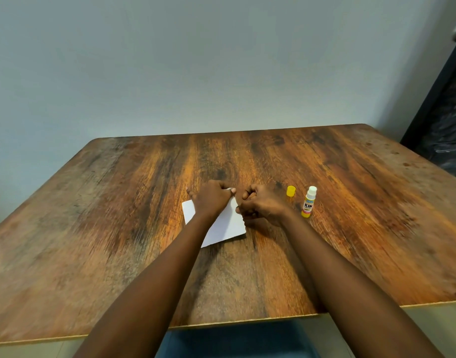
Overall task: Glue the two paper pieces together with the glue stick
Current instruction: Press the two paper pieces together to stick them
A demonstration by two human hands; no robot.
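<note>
Left hand (pixel 211 196) pinching white paper (pixel 223 226) flat mid-bench (pixel 92 228), right hand (pixel 263 206) curled at its 3 o'clock edge, grip contents unclear; thin, floppy, best pressed along edges; uncapped glue stick (pixel 309 202) upright further right.
</note>
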